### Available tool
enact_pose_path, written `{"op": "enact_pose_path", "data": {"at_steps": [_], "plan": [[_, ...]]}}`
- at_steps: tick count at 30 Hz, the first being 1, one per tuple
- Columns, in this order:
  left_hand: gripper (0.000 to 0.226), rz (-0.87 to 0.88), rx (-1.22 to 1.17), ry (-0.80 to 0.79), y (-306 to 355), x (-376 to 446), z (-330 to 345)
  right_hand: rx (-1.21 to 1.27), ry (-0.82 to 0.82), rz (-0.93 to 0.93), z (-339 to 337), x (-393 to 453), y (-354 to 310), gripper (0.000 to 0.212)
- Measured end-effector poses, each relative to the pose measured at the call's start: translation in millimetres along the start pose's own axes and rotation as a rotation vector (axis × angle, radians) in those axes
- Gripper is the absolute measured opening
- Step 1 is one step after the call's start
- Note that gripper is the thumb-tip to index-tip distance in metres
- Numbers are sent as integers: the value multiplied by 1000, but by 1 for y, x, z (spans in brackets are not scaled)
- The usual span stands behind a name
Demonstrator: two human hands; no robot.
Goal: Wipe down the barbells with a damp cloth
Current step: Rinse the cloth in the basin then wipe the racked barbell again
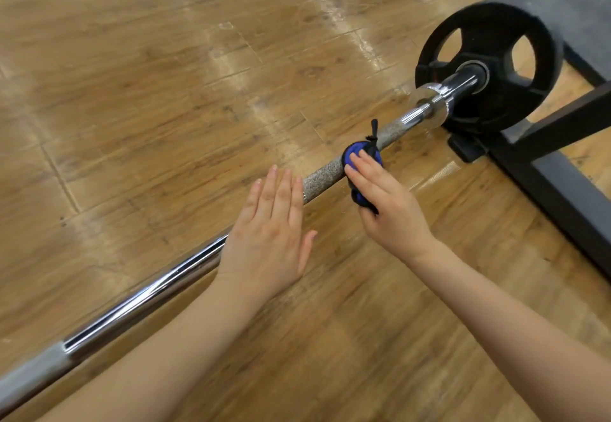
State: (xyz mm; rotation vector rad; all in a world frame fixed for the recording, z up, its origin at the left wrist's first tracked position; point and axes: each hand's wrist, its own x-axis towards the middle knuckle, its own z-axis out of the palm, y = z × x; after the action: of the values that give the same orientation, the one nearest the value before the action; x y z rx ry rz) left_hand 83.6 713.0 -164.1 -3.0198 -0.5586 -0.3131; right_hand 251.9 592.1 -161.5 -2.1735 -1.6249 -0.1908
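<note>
My right hand point(386, 210) grips a blue-and-black cloth point(362, 154) wrapped on the rough knurled stretch of the barbell point(330, 170). My left hand point(271, 233) is flat, fingers straight and together, over the bar; contact unclear. No writing legible anywhere. Bar's long axis runs from lower left up to upper right, ending at a black weight plate point(496, 58) beside a dark frame point(562, 157), above the wood floor point(165, 91).

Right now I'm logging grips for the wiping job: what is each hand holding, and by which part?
The right hand presses the bunched blue cloth around the barbell's rough section. The left hand holds nothing, fingers straight.
</note>
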Motion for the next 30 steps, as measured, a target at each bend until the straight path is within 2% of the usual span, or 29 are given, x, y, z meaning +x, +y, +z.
{"op": "enact_pose_path", "data": {"at_steps": [2,6,8,13,15,16,19,21,23,27,30], "plan": [[70,6,0,9,0,0,1,-13,33,24,-8,3,6,50],[70,11,-4,3,-1,-1,1,-93,134,397,-25,32,39,55],[70,9,6,3,-1,0,0,-70,99,447,-17,38,40,54],[71,10,2,9,-1,0,1,19,45,115,6,6,-9,51],[71,10,0,-1,0,0,2,20,17,61,-1,3,-6,50],[71,11,5,0,-1,0,2,8,28,93,-6,7,4,51],[71,18,5,-2,-1,-1,3,20,110,400,-16,27,37,54],[71,13,1,-15,-1,-1,2,43,144,518,-11,33,39,55],[70,5,1,-28,0,0,-1,57,154,463,-3,28,27,54],[68,10,21,-32,0,1,-2,79,131,222,13,3,-18,50],[68,14,36,-47,-1,1,-2,66,110,156,12,-6,-30,49]]}}
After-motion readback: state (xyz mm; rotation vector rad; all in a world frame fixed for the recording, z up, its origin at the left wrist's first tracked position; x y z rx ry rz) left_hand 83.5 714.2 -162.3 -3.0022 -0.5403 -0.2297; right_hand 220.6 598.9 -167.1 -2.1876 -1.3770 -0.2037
